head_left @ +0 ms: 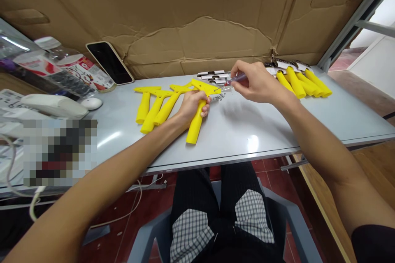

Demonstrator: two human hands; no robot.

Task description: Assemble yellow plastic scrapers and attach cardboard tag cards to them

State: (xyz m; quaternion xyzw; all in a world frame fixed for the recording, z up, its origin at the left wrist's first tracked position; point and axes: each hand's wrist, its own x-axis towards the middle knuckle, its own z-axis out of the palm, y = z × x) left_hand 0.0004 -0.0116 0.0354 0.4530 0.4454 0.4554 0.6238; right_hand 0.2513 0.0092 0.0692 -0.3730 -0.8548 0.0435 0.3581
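Note:
My left hand [194,106] is closed round the grip of a yellow T-shaped plastic handle [194,128], holding it just over the table. A screwdriver [237,78] with a translucent purple handle is pinched in my right hand [254,82]. Its thin shaft points left, and the tip is at the right end of the handle's crosspiece. Just beneath lies a small pile of screws [219,97]. Several more yellow T-shaped handles [151,116] lie to the left, partly hidden by my left hand.
Flat pieces with dark and white parts [212,76] lie at the back. Further right are several yellow handles [295,83] with packaged heads. A phone [110,62] leans on the cardboard wall [203,45], beside bottles [83,70], a white mouse [91,103] and a white device [54,105].

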